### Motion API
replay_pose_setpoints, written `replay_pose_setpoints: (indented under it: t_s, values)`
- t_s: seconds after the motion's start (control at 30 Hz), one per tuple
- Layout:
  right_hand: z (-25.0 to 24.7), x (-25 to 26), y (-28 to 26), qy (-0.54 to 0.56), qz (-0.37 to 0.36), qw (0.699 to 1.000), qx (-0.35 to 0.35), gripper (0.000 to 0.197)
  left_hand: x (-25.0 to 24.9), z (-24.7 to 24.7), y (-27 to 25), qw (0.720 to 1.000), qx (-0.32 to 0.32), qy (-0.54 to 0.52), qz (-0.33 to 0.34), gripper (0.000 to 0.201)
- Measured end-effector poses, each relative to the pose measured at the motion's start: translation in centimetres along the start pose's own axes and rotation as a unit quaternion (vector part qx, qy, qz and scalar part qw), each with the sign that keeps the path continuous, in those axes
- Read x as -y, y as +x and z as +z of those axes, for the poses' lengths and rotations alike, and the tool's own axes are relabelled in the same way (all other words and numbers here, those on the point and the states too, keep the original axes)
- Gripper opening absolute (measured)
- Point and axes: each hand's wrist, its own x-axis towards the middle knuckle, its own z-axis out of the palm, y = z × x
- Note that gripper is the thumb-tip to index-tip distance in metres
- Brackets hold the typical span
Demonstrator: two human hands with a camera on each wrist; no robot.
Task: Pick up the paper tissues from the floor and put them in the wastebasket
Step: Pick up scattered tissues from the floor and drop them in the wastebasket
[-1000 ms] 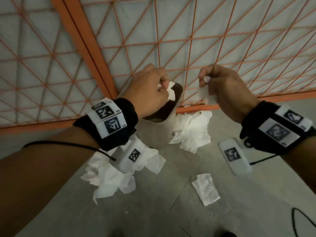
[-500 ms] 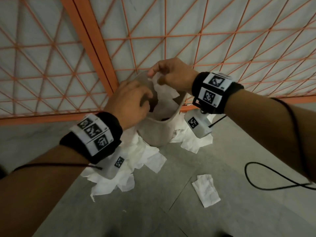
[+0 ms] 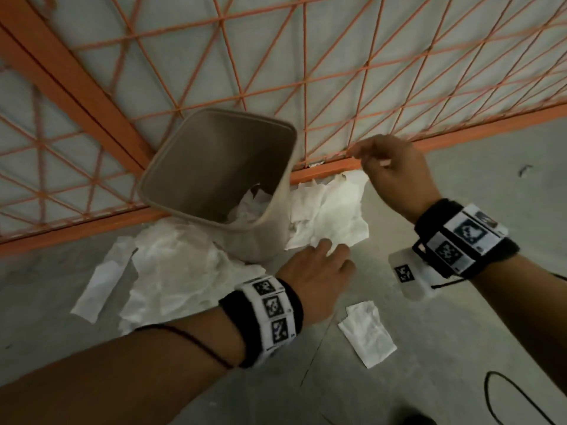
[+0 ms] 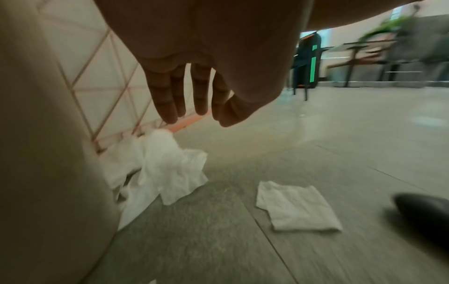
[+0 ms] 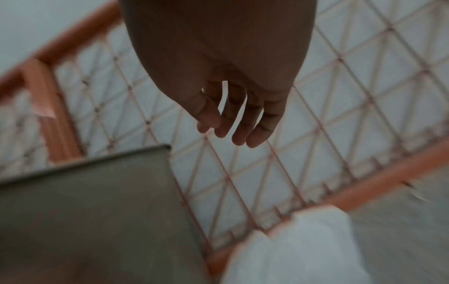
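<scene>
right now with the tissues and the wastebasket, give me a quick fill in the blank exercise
1. The wastebasket stands against the ____ mesh fence.
2. Both the left hand and the right hand hold ____.
3. The flat tissue nearest the person lies on the ____.
4. Inside the wastebasket there are already some ____.

Missing words: orange; nothing; floor; tissues
</scene>
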Motion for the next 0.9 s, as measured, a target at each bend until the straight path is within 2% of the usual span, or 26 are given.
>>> replay_pose_setpoints:
  t_s: [0.1,0.17,0.23,0.3,0.37,0.43,0.57,0.63,0.8,0.9]
  values:
    - [2.1,-6.2,-1.8,-0.088,0.076,0.991,0.068,0.026,2.0,0.5,5.2,0.992,0.01,-0.053,-0.118,0.055]
    - [3.7,-9.5,-2.9,-0.143,0.111,0.974,0.134,0.028,3.4,0.8,8.3,0.969,0.011,-0.107,-0.222,0.066]
    - [5.4,-11.7,-4.0,-0.193,0.115,0.956,0.191,0.038,4.7,1.3,10.7,0.944,0.009,-0.14,-0.299,0.076]
    - [6.9,-13.0,-4.8,-0.258,0.097,0.931,0.24,0.052,5.8,1.9,12.4,0.93,0.009,-0.151,-0.334,0.085]
    - [8.2,-13.7,-5.6,-0.308,0.08,0.909,0.269,0.061,6.7,2.6,13.5,0.927,0.012,-0.153,-0.343,0.09]
    - [8.9,-14.2,-6.2,-0.332,0.065,0.905,0.258,0.057,7.2,3.4,14.1,0.931,0.012,-0.133,-0.341,0.087]
    - [8.9,-14.3,-6.7,-0.329,0.031,0.924,0.191,0.029,6.9,4.4,13.7,0.947,0.012,-0.05,-0.316,0.061]
    - [8.3,-14.1,-6.8,-0.318,0.025,0.93,0.18,0.022,6.2,4.3,12.9,0.954,-0.005,-0.021,-0.299,0.048]
    - [6.2,-13.1,-7.1,-0.277,0.031,0.952,0.124,0.02,4.0,1.9,10.0,0.97,-0.037,0.011,-0.239,0.067]
    - [4.4,-12.1,-7.3,-0.25,0.025,0.964,0.091,0.022,2.8,-0.5,7.9,0.977,-0.055,0.049,-0.199,0.049]
